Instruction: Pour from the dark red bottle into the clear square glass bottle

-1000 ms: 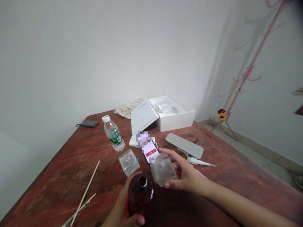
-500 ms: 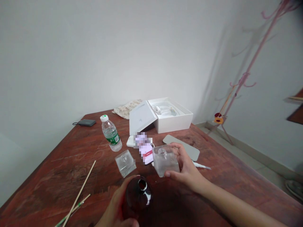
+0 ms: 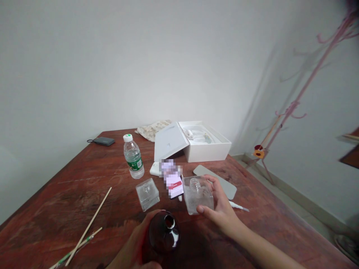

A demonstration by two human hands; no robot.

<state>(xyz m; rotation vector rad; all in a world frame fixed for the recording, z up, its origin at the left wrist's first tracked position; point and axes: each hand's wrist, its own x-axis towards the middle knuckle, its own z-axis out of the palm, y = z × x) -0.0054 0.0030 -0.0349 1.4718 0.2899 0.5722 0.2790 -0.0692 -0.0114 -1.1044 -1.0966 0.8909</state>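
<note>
Right hand (image 3: 221, 210) clamped on square glass bottle (image 3: 198, 195); left hand (image 3: 131, 243) closed around brown bottle (image 3: 164, 233).
Second square bottle (image 3: 147, 194) just beyond left grip.

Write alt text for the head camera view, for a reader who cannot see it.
The left hand holds a dark amber bottle, the right hand a clear square glass bottle, over a wooden table with a water bottle and open white box.

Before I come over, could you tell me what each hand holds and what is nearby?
Left hand: amber glass bottle, mouth up. Right hand: clear square glass bottle. Another clear square bottle on the wooden table, left of them.
</note>
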